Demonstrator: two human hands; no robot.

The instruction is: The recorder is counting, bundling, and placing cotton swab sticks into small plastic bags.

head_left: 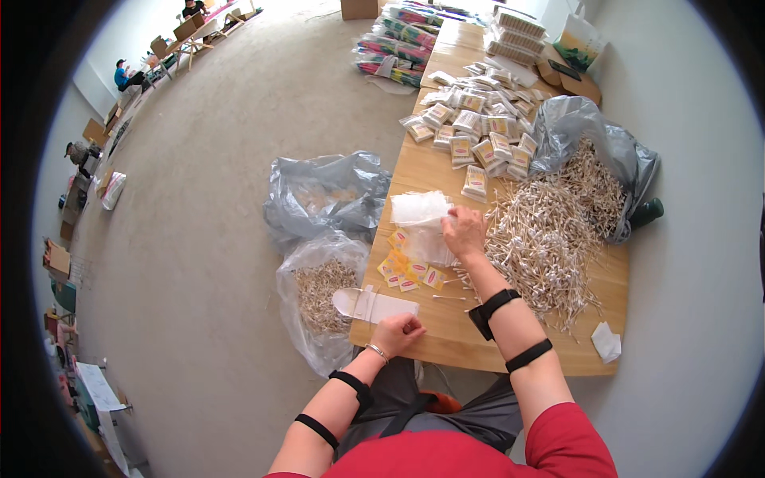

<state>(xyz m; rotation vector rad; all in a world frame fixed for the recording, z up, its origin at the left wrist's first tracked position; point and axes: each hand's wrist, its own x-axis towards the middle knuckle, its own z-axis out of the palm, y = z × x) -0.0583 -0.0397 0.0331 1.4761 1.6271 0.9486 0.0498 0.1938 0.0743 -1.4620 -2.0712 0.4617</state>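
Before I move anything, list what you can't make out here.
All in the head view:
- Right hand: its back hides whether the fingers pinch one of the small clear bags.
- Left hand: curled fingers hide the palm.
- Dark green cylinder: partly hidden by the grey bag.
- Cardboard box: cut off by the top edge.
- Person in blue: too small to tell what is held.
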